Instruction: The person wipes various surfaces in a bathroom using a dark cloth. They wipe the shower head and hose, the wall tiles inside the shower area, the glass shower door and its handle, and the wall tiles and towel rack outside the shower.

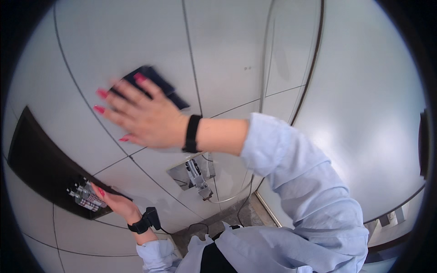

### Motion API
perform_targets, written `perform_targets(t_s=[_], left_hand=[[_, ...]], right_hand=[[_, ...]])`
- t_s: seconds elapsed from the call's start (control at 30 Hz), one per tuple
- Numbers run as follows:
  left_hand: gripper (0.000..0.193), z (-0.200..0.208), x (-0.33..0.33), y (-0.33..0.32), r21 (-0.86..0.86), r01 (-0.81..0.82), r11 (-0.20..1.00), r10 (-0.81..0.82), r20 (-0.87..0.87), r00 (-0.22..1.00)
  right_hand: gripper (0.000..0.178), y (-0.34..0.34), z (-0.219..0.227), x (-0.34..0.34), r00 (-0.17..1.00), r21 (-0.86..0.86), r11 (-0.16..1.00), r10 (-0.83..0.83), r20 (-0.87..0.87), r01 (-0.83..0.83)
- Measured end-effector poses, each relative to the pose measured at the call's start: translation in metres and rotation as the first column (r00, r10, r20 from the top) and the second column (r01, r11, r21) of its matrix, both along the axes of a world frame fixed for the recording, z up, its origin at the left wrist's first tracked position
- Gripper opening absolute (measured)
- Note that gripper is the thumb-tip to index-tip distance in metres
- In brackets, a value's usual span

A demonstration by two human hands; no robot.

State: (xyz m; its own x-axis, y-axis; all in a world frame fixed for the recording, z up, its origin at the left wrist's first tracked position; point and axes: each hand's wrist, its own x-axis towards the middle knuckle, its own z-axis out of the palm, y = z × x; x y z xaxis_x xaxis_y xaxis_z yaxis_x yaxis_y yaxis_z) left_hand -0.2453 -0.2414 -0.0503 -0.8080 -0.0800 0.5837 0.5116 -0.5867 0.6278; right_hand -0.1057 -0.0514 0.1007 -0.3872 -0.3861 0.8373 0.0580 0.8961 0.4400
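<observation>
My right hand [152,116] lies with spread fingers over a folded dark blue cloth [157,82], holding it flat against the pale tiled wall [227,41]. The cloth's edge sticks out past my fingertips and below the palm; the hand is slightly blurred. Lower left, my left hand [119,204] is raised at the edge of a dark wall niche [41,159], its fingers stretched out and seen nearly edge-on. Beside those fingers stand several small bottles [86,195] with dark tops and checked lower parts. I see nothing held in the left hand.
A chrome shower mixer [195,177] juts from the wall beneath my right forearm. A hose [236,195] curves away from it. A large pale glossy panel [364,109] rises on the right, and a grey floor [250,211] shows below. A thin cable [198,224] trails near my left wrist.
</observation>
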Motion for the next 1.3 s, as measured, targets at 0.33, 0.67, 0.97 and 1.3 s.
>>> perform_targets(t_s=[0.33,0.67,0.97,1.3], left_hand=[[0.051,0.008,-0.009,0.018,0.011,-0.208,0.978,0.206,0.075,0.976],[0.056,0.01,0.006,0.036,-0.035,-0.205,0.978,0.208,0.089,0.974],[0.062,-0.014,-0.02,0.02,-0.144,-0.24,0.96,0.231,-0.079,0.97],[0.056,-0.016,-0.026,0.009,-0.299,-0.351,0.887,0.327,-0.128,0.936]], right_hand=[[0.071,0.071,0.017,0.052,0.973,-0.115,0.978,-0.19,-0.128,0.176],[0.08,0.134,-0.051,0.118,0.85,-0.609,0.782,-0.405,-0.336,0.133],[0.075,0.08,-0.052,0.081,0.933,-0.507,0.809,-0.359,-0.024,0.298],[0.058,0.078,0.034,0.08,0.989,-0.196,0.981,-0.027,-0.143,-0.001]])
